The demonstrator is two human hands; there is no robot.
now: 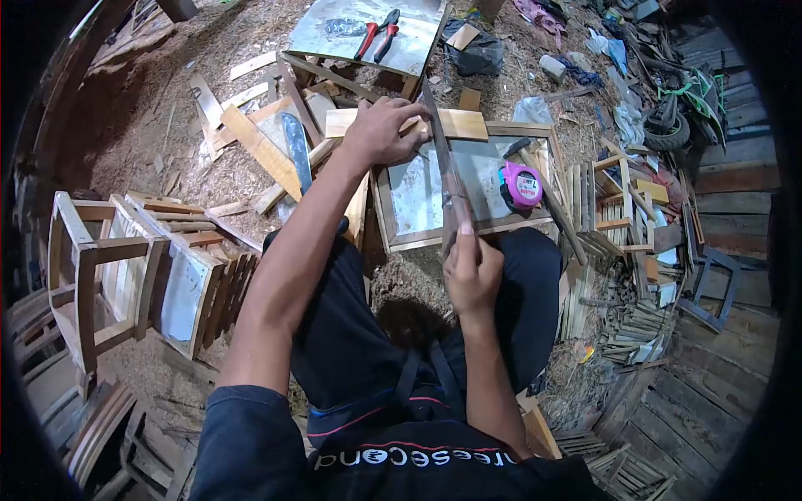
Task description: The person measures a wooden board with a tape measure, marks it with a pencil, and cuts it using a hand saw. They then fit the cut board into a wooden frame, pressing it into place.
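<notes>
My left hand [388, 131] is closed over a light wooden slat [464, 124], pressing it down across a wood-framed panel [409, 188]. The grip of a long, dark handsaw [445, 171] is wrapped in my right hand [473, 271], near my knee. Its blade runs away from me and crosses the slat just right of my left fingers. On the panel's right side lie a pink tape measure [522, 185] and a hammer [553, 199] with a dark head. A broad-bladed knife [296, 149] rests left of my left forearm.
Red-handled pliers [380, 37] lie on a pale board [322, 25] at the far side. Loose wood offcuts [255, 142] cover the ground to the left. Wooden frames [100, 250] stand at left, and more wooden pieces [622, 209] are stacked at right. A motorbike wheel [666, 134] shows far right.
</notes>
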